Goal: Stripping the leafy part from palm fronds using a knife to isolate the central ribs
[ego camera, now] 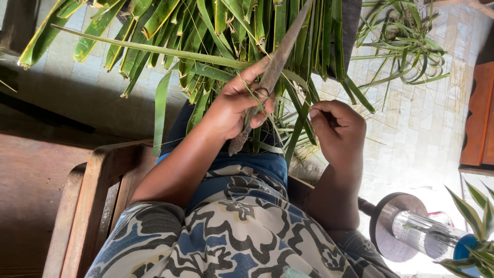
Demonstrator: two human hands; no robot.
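I am in the middle of stripping palm leaflets: my left hand (234,108), at the centre of the frame, is closed around the handle end of a long, dull, rusty knife (272,72), whose blade runs up and to the right across the hanging green palm fronds (206,31) that fill the top of the picture. A thin pale leaf rib (154,49) slants from the upper left toward my fingers, and a few fine strands cross my knuckles. My right hand (337,134), just right of centre, is curled into a tight grip, pinching what looks like a narrow leaflet strip (298,128) that drops between both hands; I cannot tell exactly how much of it lies inside the fist. I sit in a wooden chair (98,180) at the lower left, with the tiled floor (427,128) to the right. As I judge it, the next move calls for keeping the strip taut with my right grip while the blade edge stays flat along the rib, away from my fingers.
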